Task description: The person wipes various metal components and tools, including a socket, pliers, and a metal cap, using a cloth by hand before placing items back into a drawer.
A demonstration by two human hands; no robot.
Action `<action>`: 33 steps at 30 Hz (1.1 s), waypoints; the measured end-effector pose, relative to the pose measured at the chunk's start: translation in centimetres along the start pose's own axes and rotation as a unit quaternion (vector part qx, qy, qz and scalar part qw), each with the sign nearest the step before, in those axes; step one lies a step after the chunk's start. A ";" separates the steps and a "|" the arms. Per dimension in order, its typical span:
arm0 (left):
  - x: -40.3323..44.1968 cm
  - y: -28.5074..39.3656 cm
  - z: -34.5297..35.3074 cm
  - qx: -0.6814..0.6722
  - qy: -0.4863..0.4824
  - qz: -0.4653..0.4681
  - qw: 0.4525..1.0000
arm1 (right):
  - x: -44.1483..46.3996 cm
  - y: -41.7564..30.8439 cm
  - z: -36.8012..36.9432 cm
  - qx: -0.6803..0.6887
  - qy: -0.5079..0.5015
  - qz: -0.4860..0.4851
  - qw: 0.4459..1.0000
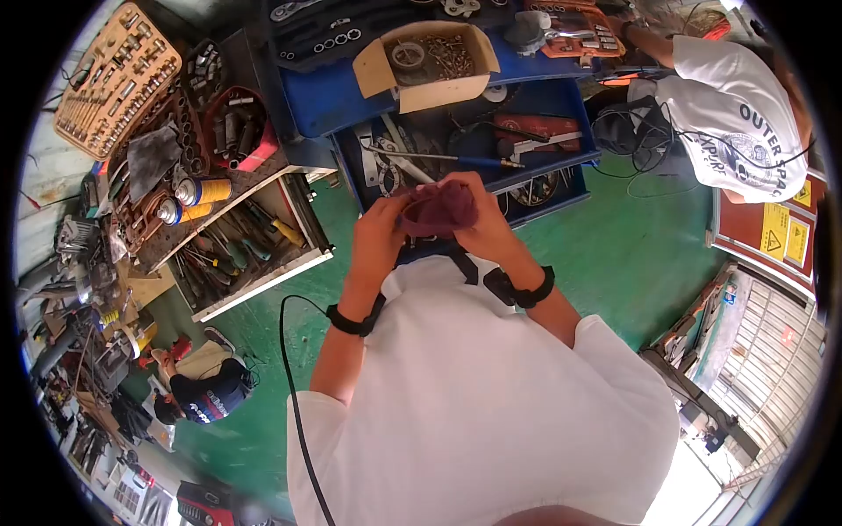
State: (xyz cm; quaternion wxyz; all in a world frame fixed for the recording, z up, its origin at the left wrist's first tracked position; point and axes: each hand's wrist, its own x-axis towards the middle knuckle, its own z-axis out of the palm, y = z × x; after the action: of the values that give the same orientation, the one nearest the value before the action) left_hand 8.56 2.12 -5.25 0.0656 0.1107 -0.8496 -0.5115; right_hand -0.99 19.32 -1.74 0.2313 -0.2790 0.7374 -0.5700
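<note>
A maroon cloth (pixel 443 210) is bunched between my two hands, in front of my chest and near the open blue drawers. My left hand (pixel 379 230) grips its left side with curled fingers. On the other side, my right hand (pixel 482 215) is closed around the cloth's right part. Whether something is wrapped inside the folds I cannot tell. Just beyond my hands, an open blue drawer (pixel 561 171) holds wrenches (pixel 386 167), a long thin rod with a blue end (pixel 447 158) and a red tool case (pixel 535 131).
A cardboard box (pixel 443 95) of bolts sits on the blue tool cabinet (pixel 303 96). On the left, an open drawer (pixel 263 289) of screwdrivers juts out beneath a bench with spray cans (pixel 203 190). One person (pixel 737 114) stands at upper right; another (pixel 206 386) crouches at lower left.
</note>
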 end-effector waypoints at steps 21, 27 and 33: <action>-0.6 1.2 -1.6 -0.004 0.026 0.038 0.999 | 0.4 -2.4 -0.1 0.314 0.039 -0.068 0.946; -1.7 0.9 -1.5 -0.005 -0.008 0.008 1.000 | 0.2 -2.7 1.2 0.186 -0.007 0.075 0.980; -2.7 0.8 -0.9 0.032 0.021 0.043 0.998 | -0.5 -1.0 -0.2 0.279 0.022 -0.016 0.960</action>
State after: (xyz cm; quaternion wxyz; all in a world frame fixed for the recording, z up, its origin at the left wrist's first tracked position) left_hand 11.26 2.33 -4.13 0.1017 0.0869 -0.8681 -0.4781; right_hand -0.61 19.67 -0.72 0.2750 -0.2023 0.5491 -0.7629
